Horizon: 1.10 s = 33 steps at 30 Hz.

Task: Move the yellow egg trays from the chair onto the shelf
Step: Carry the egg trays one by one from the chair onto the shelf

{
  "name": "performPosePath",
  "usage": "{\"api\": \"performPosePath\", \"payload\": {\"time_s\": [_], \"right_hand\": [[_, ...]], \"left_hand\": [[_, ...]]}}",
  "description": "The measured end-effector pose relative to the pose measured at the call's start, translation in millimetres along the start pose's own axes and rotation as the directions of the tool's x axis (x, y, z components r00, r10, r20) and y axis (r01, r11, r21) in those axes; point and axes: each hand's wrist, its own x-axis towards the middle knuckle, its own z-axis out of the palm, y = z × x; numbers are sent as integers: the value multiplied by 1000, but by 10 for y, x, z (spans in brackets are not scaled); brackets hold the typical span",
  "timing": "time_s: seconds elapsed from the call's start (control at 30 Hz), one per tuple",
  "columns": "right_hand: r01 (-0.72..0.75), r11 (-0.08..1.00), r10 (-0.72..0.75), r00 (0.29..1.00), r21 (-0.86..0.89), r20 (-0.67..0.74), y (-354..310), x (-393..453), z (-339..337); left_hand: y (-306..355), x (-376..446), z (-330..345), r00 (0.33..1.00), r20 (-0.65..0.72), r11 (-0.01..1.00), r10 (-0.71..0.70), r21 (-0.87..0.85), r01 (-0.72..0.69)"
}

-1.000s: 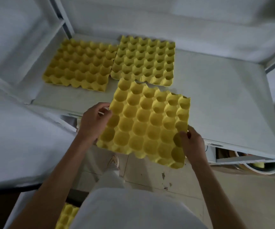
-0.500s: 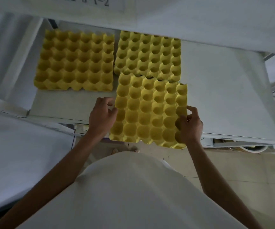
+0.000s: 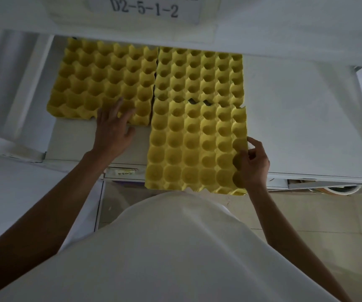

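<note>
Head view, looking down at a white shelf [image 3: 295,118] whose upper board carries a label [image 3: 145,9] reading "D2-5-1-2". Three yellow egg trays lie on the shelf surface. The back-left tray [image 3: 104,81] and the back-right tray [image 3: 199,75] sit side by side, their inner edges just beside each other. The front tray [image 3: 193,147] lies directly before the back-right tray, its far edge meeting or slightly overlapping that tray's near edge; its near edge projects past the shelf's front lip, above the tiled floor [image 3: 317,214]. The right hand [image 3: 254,166] grips the front tray at its near right corner, thumb on the upper face over the cups and fingers curled around the right edge, so the tray lies to the left of that hand. The left hand [image 3: 113,129] is open with fingers spread, holding nothing; its fingertips rest on the near edge of the back-left tray, and the palm lies over the bare shelf in front of it. The front tray lies just to the right of this hand, apart from it. A white garment [image 3: 175,247] fills the lower frame.
</note>
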Motion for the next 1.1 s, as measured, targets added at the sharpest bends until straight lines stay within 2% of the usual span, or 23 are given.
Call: {"api": "performPosePath", "payload": {"time_s": [0.3,0.5,0.63,0.73,0.83,0.93,1.03,1.1], "right_hand": [[-20,999,21,1000,-35,9,-69,30,36],[10,981,12,994,-196,108,-100,40,-77],[99,949,-44,982,-298,185,-85,128,-201],[292,883,-224,950,-368,216,-80,156,-301],[568,724,-480,822,-391,306,-160,195,-417],[783,526,-658,622,-333,423,-284,204,-477],[906,369,-741,421,-205,523,-330,-22,-511],[951,297,-764,293,-90,575,-321,-351,-555]], "left_hand": [[-19,-2,5,999,46,998,-4,-60,7],[-25,-42,-34,997,75,999,0,-49,4],[76,-189,-151,999,37,1000,15,-23,-14],[356,-513,-267,999,13,998,-43,-34,43],[685,-1044,-283,986,-95,989,-139,-71,132],[1087,-1821,-118,944,-150,956,-294,-61,288],[1583,-2772,131,845,-160,860,-511,-96,502],[1901,-3428,272,779,-101,785,-619,-80,614]]}}
